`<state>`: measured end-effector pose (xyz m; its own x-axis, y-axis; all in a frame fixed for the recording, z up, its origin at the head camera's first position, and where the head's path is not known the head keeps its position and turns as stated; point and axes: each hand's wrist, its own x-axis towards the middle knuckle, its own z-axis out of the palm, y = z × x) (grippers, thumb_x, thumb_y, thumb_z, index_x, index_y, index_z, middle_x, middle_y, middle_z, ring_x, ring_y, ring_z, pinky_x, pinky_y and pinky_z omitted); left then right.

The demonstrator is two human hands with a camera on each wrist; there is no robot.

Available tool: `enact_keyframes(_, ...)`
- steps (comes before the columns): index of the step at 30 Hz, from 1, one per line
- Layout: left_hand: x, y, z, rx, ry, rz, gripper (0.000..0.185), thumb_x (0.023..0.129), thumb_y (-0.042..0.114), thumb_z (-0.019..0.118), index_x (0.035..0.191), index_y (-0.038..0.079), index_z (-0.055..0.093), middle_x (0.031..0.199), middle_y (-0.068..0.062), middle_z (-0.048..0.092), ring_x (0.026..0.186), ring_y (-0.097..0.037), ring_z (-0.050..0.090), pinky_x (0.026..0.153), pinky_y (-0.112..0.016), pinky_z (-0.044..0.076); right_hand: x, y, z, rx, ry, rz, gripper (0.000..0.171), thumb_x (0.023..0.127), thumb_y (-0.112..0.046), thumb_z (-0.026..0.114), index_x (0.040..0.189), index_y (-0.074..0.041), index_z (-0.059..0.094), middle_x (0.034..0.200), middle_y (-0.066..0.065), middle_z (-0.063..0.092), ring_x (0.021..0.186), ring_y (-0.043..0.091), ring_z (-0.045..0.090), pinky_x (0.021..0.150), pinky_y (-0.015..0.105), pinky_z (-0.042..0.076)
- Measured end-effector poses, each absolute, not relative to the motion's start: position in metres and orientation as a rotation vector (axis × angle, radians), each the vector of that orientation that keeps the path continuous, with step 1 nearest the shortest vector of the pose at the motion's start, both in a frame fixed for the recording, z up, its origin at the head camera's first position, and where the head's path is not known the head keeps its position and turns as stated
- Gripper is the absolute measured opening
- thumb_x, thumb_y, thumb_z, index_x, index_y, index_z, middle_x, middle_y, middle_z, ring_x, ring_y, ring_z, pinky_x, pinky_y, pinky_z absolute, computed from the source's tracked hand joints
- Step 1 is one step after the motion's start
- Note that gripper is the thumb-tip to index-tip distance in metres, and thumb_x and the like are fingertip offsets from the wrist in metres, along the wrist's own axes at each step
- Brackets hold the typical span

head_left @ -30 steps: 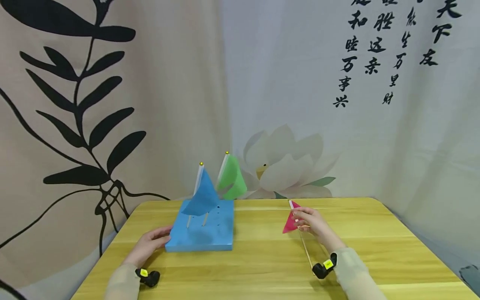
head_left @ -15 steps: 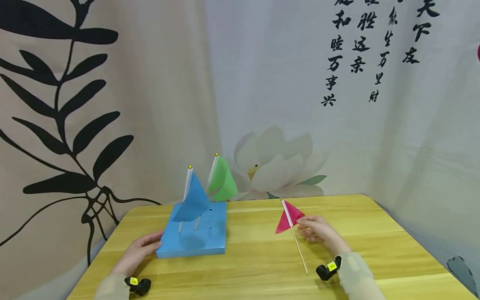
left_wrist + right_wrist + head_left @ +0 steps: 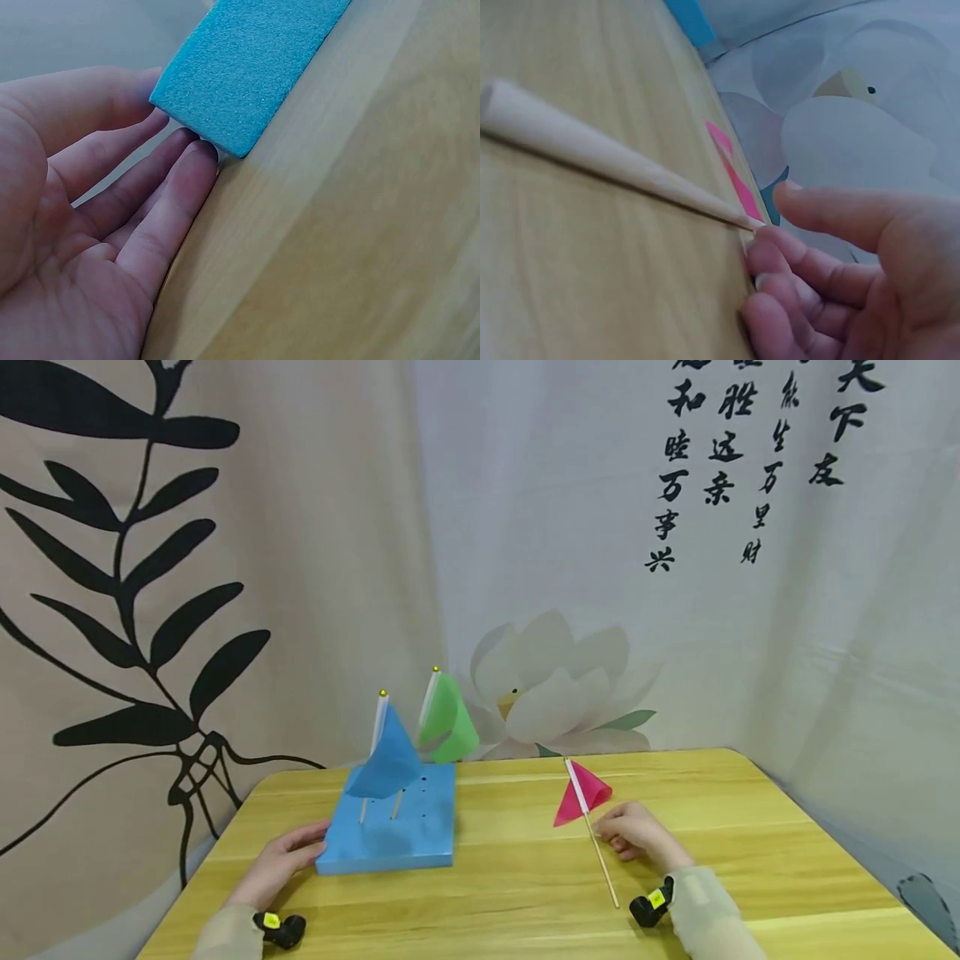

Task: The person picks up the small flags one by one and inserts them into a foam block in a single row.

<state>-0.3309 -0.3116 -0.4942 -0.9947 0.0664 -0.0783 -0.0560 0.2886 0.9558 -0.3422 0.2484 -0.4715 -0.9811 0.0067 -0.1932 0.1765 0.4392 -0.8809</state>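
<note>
A blue foam block with small holes lies on the table, with a blue flag and a green flag upright in it on thin sticks. My left hand touches the block's left side near its front corner; in the left wrist view its fingers are fairly straight against the foam. A pink triangular flag lies on the table to the right, its wooden stick pointing toward me. Beside the stick, my right hand has loosely bent fingers, a fingertip at the stick, the thumb apart.
The wooden table has rounded far corners. Behind it hangs a pale curtain printed with dark leaves, a lotus and black characters. Each wrist wears a small black camera.
The right hand has let go of the pink flag's cloth, leaving it on the table, and moved down beside its stick. The left hand stays at the block. The head view has shifted slightly.
</note>
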Motion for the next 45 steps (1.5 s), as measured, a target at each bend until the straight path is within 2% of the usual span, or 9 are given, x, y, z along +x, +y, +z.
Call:
enact_keyframes(5,-0.330,-0.311,-0.488,0.031,2.444,1.809,0.063,0.094,0.028,0.065,0.143,-0.004,0.043,0.142,-0.024,0.045,0.126,-0.034,0.047,0.096,-0.040,0.049,-0.341,0.242,-0.471,0.180,2.590,-1.531,0.018,0.082,-0.015,0.075,0.074,-0.003,0.065,0.060,0.002,0.051,0.046,0.011,0.039,0.041,0.021,0.042)
enact_keyframes(11,-0.329,-0.310,-0.483,0.053,2.445,1.793,0.062,0.096,0.027,0.063,0.144,-0.005,0.041,0.143,-0.025,0.044,0.126,-0.034,0.047,0.095,-0.040,0.049,-0.341,0.237,-0.467,0.116,2.723,-1.422,0.039,0.078,-0.015,0.079,0.054,-0.012,0.048,0.047,-0.003,0.036,0.040,0.010,0.032,0.036,0.020,0.032)
enact_keyframes(16,-0.330,-0.310,-0.486,0.013,2.449,1.789,0.063,0.094,0.029,0.065,0.144,-0.002,0.043,0.143,-0.022,0.045,0.127,-0.032,0.047,0.095,-0.039,0.049,-0.340,0.234,-0.466,0.059,2.795,-1.335,0.048,0.077,-0.013,0.078,0.049,-0.015,0.039,0.044,-0.006,0.030,0.039,0.009,0.028,0.036,0.019,0.027)
enact_keyframes(21,-0.328,-0.309,-0.490,0.010,2.440,1.803,0.063,0.095,0.029,0.065,0.144,-0.002,0.043,0.142,-0.023,0.046,0.126,-0.031,0.048,0.095,-0.039,0.049,-0.340,0.235,-0.468,0.070,2.818,-1.324,0.043,0.075,-0.009,0.075,0.049,-0.015,0.041,0.045,-0.006,0.032,0.037,0.008,0.032,0.035,0.018,0.032)
enact_keyframes(27,-0.324,-0.306,-0.489,0.008,2.456,1.792,0.062,0.095,0.029,0.064,0.144,-0.003,0.043,0.142,-0.023,0.046,0.125,-0.031,0.048,0.095,-0.039,0.049,-0.342,0.241,-0.471,0.059,2.861,-1.265,0.040,0.075,-0.013,0.073,0.048,-0.016,0.043,0.043,-0.006,0.036,0.038,0.008,0.035,0.035,0.021,0.040)
enact_keyframes(31,-0.324,-0.306,-0.488,0.007,2.462,1.783,0.062,0.095,0.028,0.064,0.144,-0.003,0.043,0.142,-0.023,0.045,0.126,-0.032,0.048,0.096,-0.040,0.049,-0.341,0.245,-0.469,0.095,2.805,-1.325,0.029,0.079,-0.014,0.072,0.055,-0.009,0.055,0.048,0.000,0.050,0.040,0.011,0.046,0.037,0.025,0.045)
enact_keyframes(36,-0.324,-0.306,-0.487,0.002,2.466,1.768,0.061,0.096,0.029,0.063,0.144,-0.003,0.042,0.143,-0.023,0.045,0.127,-0.033,0.047,0.096,-0.041,0.048,-0.341,0.249,-0.467,0.130,2.615,-1.512,0.014,0.083,-0.010,0.068,0.076,0.003,0.067,0.063,0.009,0.066,0.046,0.014,0.058,0.040,0.025,0.048)
enact_keyframes(45,-0.323,-0.308,-0.488,0.007,2.469,1.760,0.062,0.096,0.029,0.063,0.145,-0.002,0.042,0.143,-0.023,0.045,0.126,-0.032,0.047,0.095,-0.039,0.049,-0.345,0.257,-0.471,-0.009,2.230,-1.756,0.035,0.096,-0.025,0.059,0.106,0.009,0.064,0.077,0.008,0.070,0.053,0.009,0.061,0.047,0.022,0.051)
